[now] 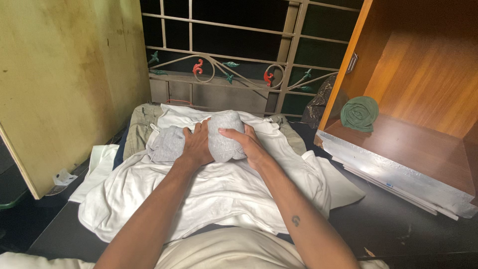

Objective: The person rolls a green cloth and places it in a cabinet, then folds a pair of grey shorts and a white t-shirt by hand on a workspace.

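A grey garment rolled into a thick bundle sits on a pile of white clothes. My left hand grips its left side, where a loose grey part trails out. My right hand wraps over its right side, thumb across the front. Both forearms reach in from the bottom of the view.
An open wooden cupboard stands at the right with a rolled green cloth on its shelf. A yellow board leans at the left. A barred window grille is behind. Khaki clothing lies under the white pile on the dark surface.
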